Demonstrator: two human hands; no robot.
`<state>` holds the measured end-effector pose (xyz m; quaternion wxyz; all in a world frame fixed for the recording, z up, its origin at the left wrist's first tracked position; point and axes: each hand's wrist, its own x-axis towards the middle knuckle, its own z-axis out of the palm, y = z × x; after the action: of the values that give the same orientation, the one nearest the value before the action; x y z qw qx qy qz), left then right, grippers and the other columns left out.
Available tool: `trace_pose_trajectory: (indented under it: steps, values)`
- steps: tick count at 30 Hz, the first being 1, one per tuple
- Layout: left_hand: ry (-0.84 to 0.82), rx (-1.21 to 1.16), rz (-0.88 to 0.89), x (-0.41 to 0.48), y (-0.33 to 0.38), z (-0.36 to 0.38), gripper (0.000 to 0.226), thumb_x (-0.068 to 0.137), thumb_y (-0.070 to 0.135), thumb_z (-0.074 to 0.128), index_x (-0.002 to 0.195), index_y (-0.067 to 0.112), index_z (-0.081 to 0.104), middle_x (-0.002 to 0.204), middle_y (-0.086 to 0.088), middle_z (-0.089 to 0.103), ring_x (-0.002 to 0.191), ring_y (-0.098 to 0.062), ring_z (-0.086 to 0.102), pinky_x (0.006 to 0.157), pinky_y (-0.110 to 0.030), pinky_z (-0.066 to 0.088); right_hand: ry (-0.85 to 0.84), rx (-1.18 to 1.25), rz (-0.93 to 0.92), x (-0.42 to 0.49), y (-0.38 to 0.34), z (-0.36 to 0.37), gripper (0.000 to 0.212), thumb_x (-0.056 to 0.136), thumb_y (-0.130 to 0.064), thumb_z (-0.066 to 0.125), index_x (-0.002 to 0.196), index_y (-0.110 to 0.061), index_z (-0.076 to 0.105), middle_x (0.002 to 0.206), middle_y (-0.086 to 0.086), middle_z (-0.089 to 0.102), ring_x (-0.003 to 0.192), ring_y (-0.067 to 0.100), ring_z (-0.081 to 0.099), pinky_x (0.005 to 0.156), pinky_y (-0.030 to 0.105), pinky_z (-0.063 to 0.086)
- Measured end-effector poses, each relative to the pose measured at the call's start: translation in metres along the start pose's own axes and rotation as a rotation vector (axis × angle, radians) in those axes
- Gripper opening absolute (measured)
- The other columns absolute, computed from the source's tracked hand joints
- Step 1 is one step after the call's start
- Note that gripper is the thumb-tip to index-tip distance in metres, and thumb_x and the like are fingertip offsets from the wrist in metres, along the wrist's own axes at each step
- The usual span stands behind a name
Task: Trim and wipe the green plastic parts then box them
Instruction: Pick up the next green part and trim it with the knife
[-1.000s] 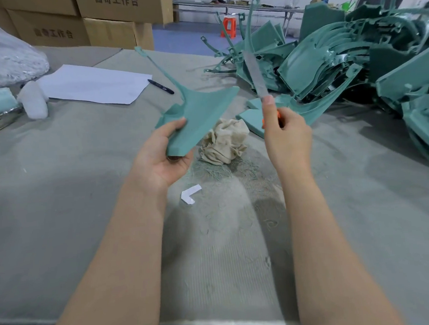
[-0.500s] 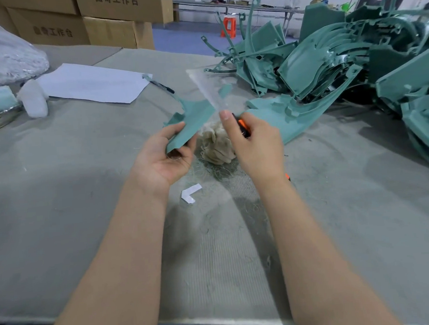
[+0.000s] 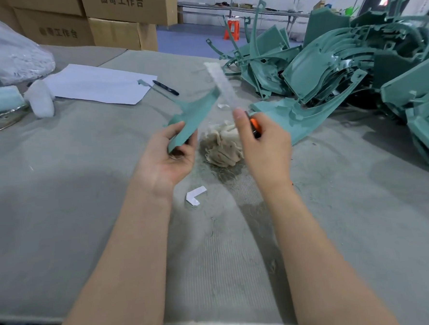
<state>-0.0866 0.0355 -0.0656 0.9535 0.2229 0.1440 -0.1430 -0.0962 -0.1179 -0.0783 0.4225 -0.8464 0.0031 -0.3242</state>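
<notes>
Looking down at a grey table point(image 3: 60, 197). Left grip point(image 3: 167, 152) palm-up and clenched round the near end of a green plastic part point(image 3: 195, 113) — thumb on top, fingers curled beneath, held in the air above the middle of the table, thin stem reaching away toward the left. Right grip point(image 3: 262, 144) clasped round an orange-handled trimming tool point(image 3: 255, 124), one finger stretched up along it; pale blade point(image 3: 220, 86) blurred, slanting up and crossing the part's far edge, actual contact impossible to judge through the blur. Beneath both, lying on the table, a crumpled beige rag point(image 3: 222, 146), with a white L-shaped scrap point(image 3: 195, 195) nearer. Far right, a big heap of green parts point(image 3: 328, 62) on the table. Far left, a white paper sheet point(image 3: 98, 86) with a black pen point(image 3: 166, 88) at its edge, a clear plastic bag point(image 3: 6, 57) — and cardboard boxes point(image 3: 124, 14) stacked behind
</notes>
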Motion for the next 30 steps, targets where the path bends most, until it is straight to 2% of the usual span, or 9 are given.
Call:
trace_pose_trajectory:
  steps: [4,9,14,21,26,30]
  values:
    - [-0.021,0.031,-0.061,-0.0027,-0.0077,0.0048,0.018,0.093,0.006,0.051,0.078,0.004,0.061,0.072,-0.008,0.065,0.049,-0.015,0.066,0.029,-0.011,0.034,0.107,-0.030,0.132,0.0078,0.0089,-0.0039,0.055,0.092,-0.063,0.044,0.057,-0.022,0.029,0.047,-0.007,0.033,0.048,0.010,0.033,0.050,0.028,0.022]
    - [-0.026,0.050,-0.098,-0.0041,-0.0072,0.0050,0.019,0.092,0.006,0.051,0.075,0.004,0.060,0.070,-0.009,0.065,0.047,-0.014,0.065,0.029,-0.010,0.033,0.116,-0.021,0.143,0.0103,0.0113,-0.0066,0.055,0.093,-0.062,0.044,0.058,-0.022,0.028,0.047,-0.007,0.031,0.047,0.010,0.032,0.050,0.028,0.020]
    - [-0.012,0.015,-0.103,-0.0061,-0.0052,0.0030,0.028,0.089,0.004,0.054,0.062,0.000,0.063,0.075,-0.009,0.065,0.048,-0.016,0.066,0.029,-0.010,0.032,0.095,0.023,0.127,0.0083,0.0092,-0.0048,0.056,0.092,-0.062,0.046,0.058,-0.020,0.030,0.045,-0.008,0.035,0.049,0.011,0.032,0.051,0.027,0.022]
    - [-0.016,0.001,-0.098,-0.0080,-0.0037,0.0014,0.028,0.078,-0.001,0.057,0.051,-0.001,0.064,0.073,-0.010,0.067,0.049,-0.017,0.067,0.029,-0.011,0.032,0.049,0.037,0.067,0.0069,0.0067,-0.0066,0.054,0.093,-0.058,0.047,0.060,-0.019,0.031,0.050,-0.006,0.030,0.050,0.011,0.029,0.051,0.028,0.023]
    - [-0.021,0.001,-0.099,-0.0075,-0.0028,0.0006,0.036,0.086,0.001,0.053,0.051,-0.001,0.063,0.071,-0.010,0.067,0.049,-0.016,0.066,0.028,-0.011,0.032,-0.004,0.050,0.051,0.0068,0.0074,-0.0068,0.056,0.093,-0.058,0.048,0.062,-0.012,0.041,0.050,-0.007,0.033,0.051,0.010,0.031,0.053,0.028,0.025]
    - [-0.026,-0.037,-0.076,-0.0091,-0.0003,0.0010,0.020,0.066,-0.001,0.057,0.046,-0.003,0.062,0.072,-0.011,0.069,0.050,-0.016,0.067,0.029,-0.011,0.032,-0.074,0.015,0.008,0.0026,0.0039,-0.0027,0.055,0.092,-0.058,0.050,0.055,-0.022,0.032,0.044,-0.011,0.038,0.048,0.009,0.035,0.048,0.022,0.024]
